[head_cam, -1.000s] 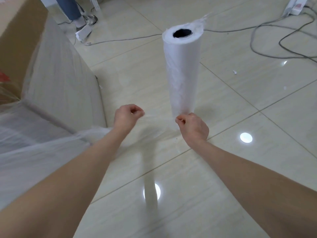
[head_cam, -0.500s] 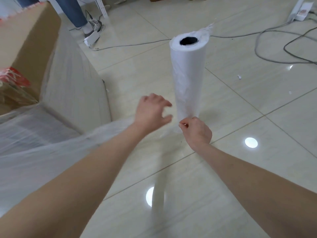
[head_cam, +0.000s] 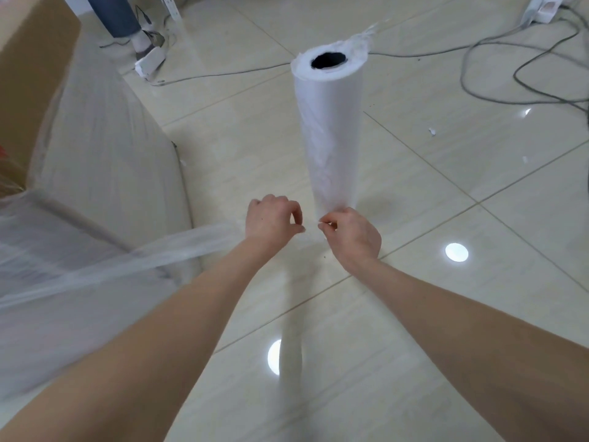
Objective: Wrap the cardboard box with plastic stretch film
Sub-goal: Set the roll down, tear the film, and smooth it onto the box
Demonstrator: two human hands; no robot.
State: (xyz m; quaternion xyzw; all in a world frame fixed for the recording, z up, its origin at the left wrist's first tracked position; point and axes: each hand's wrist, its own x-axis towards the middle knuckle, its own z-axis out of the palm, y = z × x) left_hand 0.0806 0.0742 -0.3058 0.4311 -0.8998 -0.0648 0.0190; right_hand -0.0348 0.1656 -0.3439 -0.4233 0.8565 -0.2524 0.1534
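White stretch film roll (head_cam: 328, 132) standing on end on the tiled floor (head_cam: 446, 314), long axis vertical, hollow core facing up. Cardboard box (head_cam: 28, 74) at far left, its near faces veiled in film; bare board shows only toward the top. Film band (head_cam: 153, 255), gathered into a rope-like strip, runs from the box rightward to the person's left hand (head_cam: 274, 218).

Left hand: fingers curled, thumb meeting forefinger, pinching the band's end. Right hand (head_cam: 352, 234): thumb and forefinger closed narrowly on a scrap of film at the foot of the roll, remaining fingers folded under. The two pinches sit just beside each other, joined by a short span of film (barely visible against the pale tile).

Key relation: the roll lies directly beyond the right hand, touching it or nearly so. The box lies well to the left of the left hand. The band's axis runs left to right, across the roll's upright axis.

Judged step: parting the film between the two pinches. The right hand, nearer the roll, is placed to steady it, and the left, nearer the box, to carry the freed tail onto it. Cables (head_cam: 510, 74) trail over the floor behind.
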